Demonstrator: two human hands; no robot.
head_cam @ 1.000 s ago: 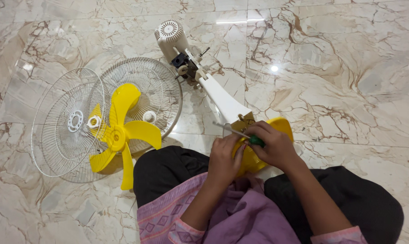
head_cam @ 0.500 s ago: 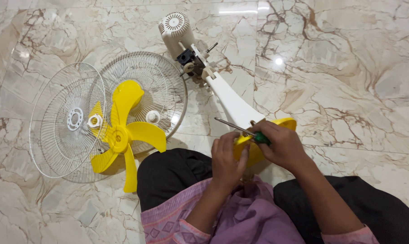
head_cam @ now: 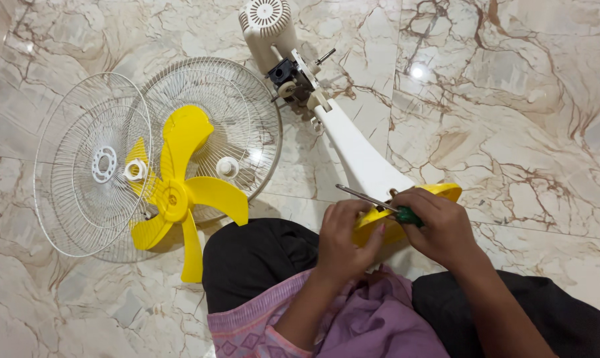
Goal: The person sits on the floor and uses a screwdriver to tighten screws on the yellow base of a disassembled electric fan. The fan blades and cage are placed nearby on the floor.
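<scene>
A dismantled table fan lies on the marble floor. Its white neck [head_cam: 356,149] runs from the cream motor housing [head_cam: 268,28] down to a yellow base [head_cam: 439,193] at my lap. My right hand [head_cam: 439,225] grips a screwdriver [head_cam: 369,198] with a green handle, its metal shaft pointing left over the base. My left hand [head_cam: 343,238] holds the near edge of the yellow base, just under the shaft.
Two white wire fan grilles [head_cam: 91,166] [head_cam: 247,113] lie overlapping at the left, with the yellow three-blade propeller [head_cam: 177,192] on top of them. A bare motor shaft [head_cam: 325,56] sticks out beside the housing. My legs in black and purple cloth fill the bottom.
The view has shifted so the fan parts sit higher and further right. Both hands stay on the yellow base, the screwdriver still angled across it.
</scene>
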